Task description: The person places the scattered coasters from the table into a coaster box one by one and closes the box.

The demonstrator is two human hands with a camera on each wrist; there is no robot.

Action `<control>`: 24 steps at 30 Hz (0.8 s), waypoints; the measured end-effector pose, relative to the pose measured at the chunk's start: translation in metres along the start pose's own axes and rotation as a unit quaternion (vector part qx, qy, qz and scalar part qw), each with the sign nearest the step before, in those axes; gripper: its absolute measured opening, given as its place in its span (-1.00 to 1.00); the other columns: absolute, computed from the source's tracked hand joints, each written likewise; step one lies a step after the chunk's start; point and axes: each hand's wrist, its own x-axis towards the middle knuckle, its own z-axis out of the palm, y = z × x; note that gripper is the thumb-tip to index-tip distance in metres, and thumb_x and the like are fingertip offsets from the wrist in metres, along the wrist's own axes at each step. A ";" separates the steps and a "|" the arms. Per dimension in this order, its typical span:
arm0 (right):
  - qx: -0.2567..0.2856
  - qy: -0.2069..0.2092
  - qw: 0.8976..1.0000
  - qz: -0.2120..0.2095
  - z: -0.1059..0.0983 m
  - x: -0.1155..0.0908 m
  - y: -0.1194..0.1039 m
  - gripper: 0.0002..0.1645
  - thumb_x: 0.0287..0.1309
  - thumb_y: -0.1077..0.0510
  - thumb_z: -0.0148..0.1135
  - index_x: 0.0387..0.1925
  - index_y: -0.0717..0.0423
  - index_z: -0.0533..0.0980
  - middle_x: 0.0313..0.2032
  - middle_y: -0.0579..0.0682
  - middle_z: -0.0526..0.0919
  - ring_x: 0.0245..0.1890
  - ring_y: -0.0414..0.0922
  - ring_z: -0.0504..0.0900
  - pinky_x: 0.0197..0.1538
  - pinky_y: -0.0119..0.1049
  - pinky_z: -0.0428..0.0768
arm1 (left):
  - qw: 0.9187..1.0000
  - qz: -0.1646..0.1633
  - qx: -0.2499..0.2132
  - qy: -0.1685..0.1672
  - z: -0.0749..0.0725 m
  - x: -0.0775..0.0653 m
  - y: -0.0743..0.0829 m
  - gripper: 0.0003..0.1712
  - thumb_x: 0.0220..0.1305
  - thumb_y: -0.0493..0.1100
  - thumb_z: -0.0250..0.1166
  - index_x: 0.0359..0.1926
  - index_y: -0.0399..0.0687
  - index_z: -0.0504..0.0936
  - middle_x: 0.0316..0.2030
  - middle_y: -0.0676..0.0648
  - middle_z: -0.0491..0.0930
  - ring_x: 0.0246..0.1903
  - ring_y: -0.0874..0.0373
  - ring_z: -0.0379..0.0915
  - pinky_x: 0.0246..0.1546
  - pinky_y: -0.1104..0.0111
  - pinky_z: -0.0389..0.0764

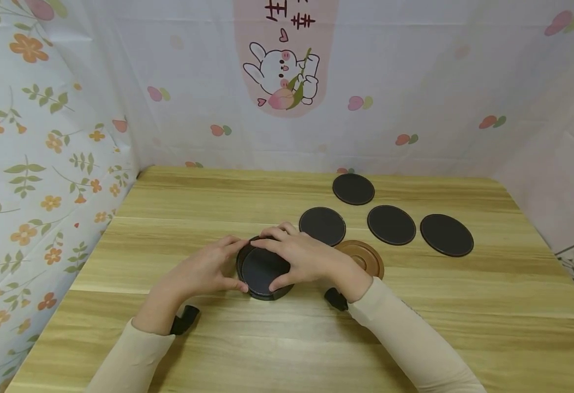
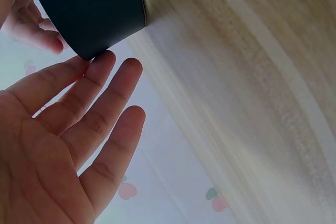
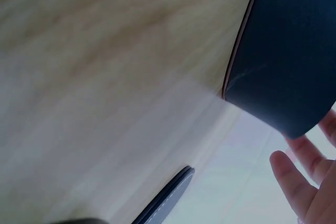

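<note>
A round black coaster holder (image 1: 241, 267) stands on the wooden table before me, with a black coaster (image 1: 264, 270) lying flat within its rim. My left hand (image 1: 207, 268) touches the holder's left side, its thumb at the front rim and its index fingertip at the back. In the left wrist view, the other fingers (image 2: 113, 98) spread fairly straight below the dark wall. Over the holder's right half, my right hand (image 1: 306, 256) reaches to the back rim, with its thumb by the coaster's front edge. Its fingertips meet the holder's upper rim in the right wrist view.
Right of the holder lie several loose black coasters: one far back (image 1: 353, 189), one beside my right hand (image 1: 322, 226), another (image 1: 391, 224) and a rightmost one (image 1: 446, 234). A brown round disc (image 1: 360, 256) with a ringed centre sits partly behind my right wrist.
</note>
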 end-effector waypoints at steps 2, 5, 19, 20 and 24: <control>0.002 0.000 1.000 0.007 -0.001 -0.001 0.001 0.05 0.00 -0.30 0.47 0.48 -0.20 0.24 0.44 -0.09 0.23 0.41 -0.04 0.16 0.27 0.04 0.51 | 1.000 -0.001 -0.003 0.000 0.000 0.000 0.000 0.09 -0.03 0.13 0.57 0.44 -0.23 0.31 0.29 -0.16 0.43 0.21 -0.09 0.49 0.20 0.02 0.57; 0.007 0.006 1.000 0.009 -0.004 -0.005 0.003 0.03 0.03 -0.28 0.46 0.48 -0.17 0.25 0.43 -0.07 0.25 0.41 -0.02 0.17 0.27 0.05 0.50 | 1.000 -0.001 -0.004 0.000 0.000 -0.001 0.000 0.10 -0.03 0.14 0.57 0.44 -0.24 0.30 0.29 -0.17 0.43 0.22 -0.10 0.48 0.20 0.01 0.56; 0.011 0.051 0.999 0.011 -0.025 -0.017 0.025 -0.08 0.11 -0.22 0.42 0.44 -0.06 0.31 0.39 0.08 0.32 0.37 0.08 0.26 0.29 0.11 0.47 | 1.000 -0.004 0.004 0.007 0.001 -0.001 -0.001 0.10 -0.04 0.17 0.56 0.42 -0.26 0.32 0.29 -0.18 0.44 0.23 -0.12 0.47 0.22 -0.02 0.54; 0.012 0.053 0.998 0.013 -0.027 -0.018 0.027 -0.09 0.13 -0.21 0.41 0.44 -0.06 0.31 0.39 0.09 0.32 0.37 0.08 0.26 0.30 0.11 0.47 | 1.000 -0.005 0.003 0.006 0.001 -0.001 -0.001 0.10 -0.03 0.17 0.56 0.42 -0.26 0.32 0.30 -0.19 0.43 0.24 -0.12 0.46 0.22 -0.02 0.53; 0.027 0.057 0.998 0.027 -0.037 -0.023 0.037 -0.10 0.14 -0.18 0.41 0.45 -0.07 0.30 0.40 0.09 0.29 0.39 0.11 0.24 0.32 0.13 0.44 | 1.000 -0.009 0.006 0.003 0.001 -0.001 -0.001 0.11 -0.03 0.17 0.56 0.44 -0.24 0.31 0.31 -0.20 0.42 0.26 -0.14 0.44 0.24 -0.03 0.51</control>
